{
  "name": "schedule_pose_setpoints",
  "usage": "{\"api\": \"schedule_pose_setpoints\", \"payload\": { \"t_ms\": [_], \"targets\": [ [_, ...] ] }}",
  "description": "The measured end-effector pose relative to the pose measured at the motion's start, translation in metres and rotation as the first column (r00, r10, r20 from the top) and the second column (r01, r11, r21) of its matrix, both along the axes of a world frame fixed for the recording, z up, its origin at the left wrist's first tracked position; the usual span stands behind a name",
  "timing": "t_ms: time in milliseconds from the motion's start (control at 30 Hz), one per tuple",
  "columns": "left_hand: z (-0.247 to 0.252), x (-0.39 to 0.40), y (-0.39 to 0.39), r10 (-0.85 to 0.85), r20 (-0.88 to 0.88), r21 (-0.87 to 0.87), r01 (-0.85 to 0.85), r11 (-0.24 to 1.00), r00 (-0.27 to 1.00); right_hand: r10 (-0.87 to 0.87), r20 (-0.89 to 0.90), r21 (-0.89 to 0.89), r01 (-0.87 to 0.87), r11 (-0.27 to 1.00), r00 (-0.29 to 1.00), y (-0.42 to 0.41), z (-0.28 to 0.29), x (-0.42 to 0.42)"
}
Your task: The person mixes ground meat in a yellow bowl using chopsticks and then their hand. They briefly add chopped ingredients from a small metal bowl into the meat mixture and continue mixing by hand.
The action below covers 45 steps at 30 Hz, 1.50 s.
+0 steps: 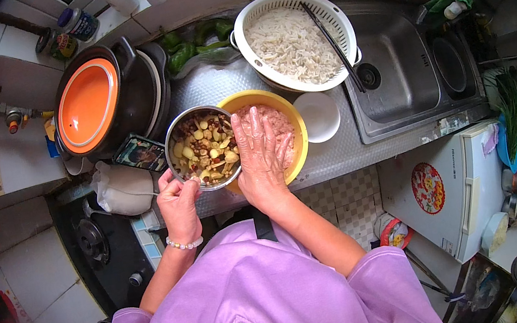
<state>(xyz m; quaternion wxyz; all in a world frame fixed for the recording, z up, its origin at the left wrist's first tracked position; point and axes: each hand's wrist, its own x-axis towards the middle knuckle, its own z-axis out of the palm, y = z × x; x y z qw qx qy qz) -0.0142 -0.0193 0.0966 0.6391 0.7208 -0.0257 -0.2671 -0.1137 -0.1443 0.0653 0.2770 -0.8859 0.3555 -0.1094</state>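
My left hand (pixel 177 198) pinches the near rim of a stainless steel bowl (pixel 172 133). In that bowl lie ginger slices (pixel 204 125), peppercorns and dark red bits in some liquid. To its right, and partly behind it, stands a yellow bowl (pixel 298 119) of pale pink minced meat (pixel 282 113). My right hand (pixel 259 161), wet and with its fingers spread, is over the minced meat beside the steel bowl's right rim. Whether its palm touches the meat or that rim, I cannot tell. A small white bowl (pixel 325 118) sits right of the yellow one.
A white colander (pixel 245 37) of whitish strips, with black chopsticks (pixel 328 41) across it, stands behind. Right of it is a steel sink (pixel 389 59). At left are a dark pot (pixel 134 97) with an orange lid (pixel 87 105), a phone (pixel 139 153) and a tied plastic bag (pixel 123 187). Green peppers (pixel 181 57) lie behind.
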Motion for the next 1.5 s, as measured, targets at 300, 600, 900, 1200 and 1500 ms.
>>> {"api": "schedule_pose_setpoints", "payload": {
  "t_ms": [300,600,900,1200,1500],
  "targets": [
    [0.0005,-0.0001,-0.0017,-0.012,0.018,0.013,0.012,1.0,1.0,-0.005,0.01,0.008,0.005,1.0,1.0,-0.0008,-0.0018,0.0004],
    [-0.004,0.0015,0.0008,-0.022,0.055,0.03,0.02,0.999,0.998,-0.013,0.011,0.009,0.012,1.0,1.0,-0.0008,-0.003,0.0011],
    [0.0009,0.0003,-0.002,-0.025,0.037,0.038,0.023,0.999,0.999,-0.007,0.0,0.028,0.007,1.0,1.0,-0.0013,-0.0017,0.0006],
    [0.003,-0.0008,-0.0038,-0.024,0.024,0.044,0.023,0.999,0.999,-0.006,0.002,0.021,0.006,1.0,1.0,-0.0018,-0.0033,0.0004],
    [0.0017,-0.0008,-0.0031,-0.034,0.063,0.064,0.03,0.998,0.997,-0.016,0.021,0.015,0.016,1.0,1.0,-0.0008,-0.0054,0.0004]
  ]
}}
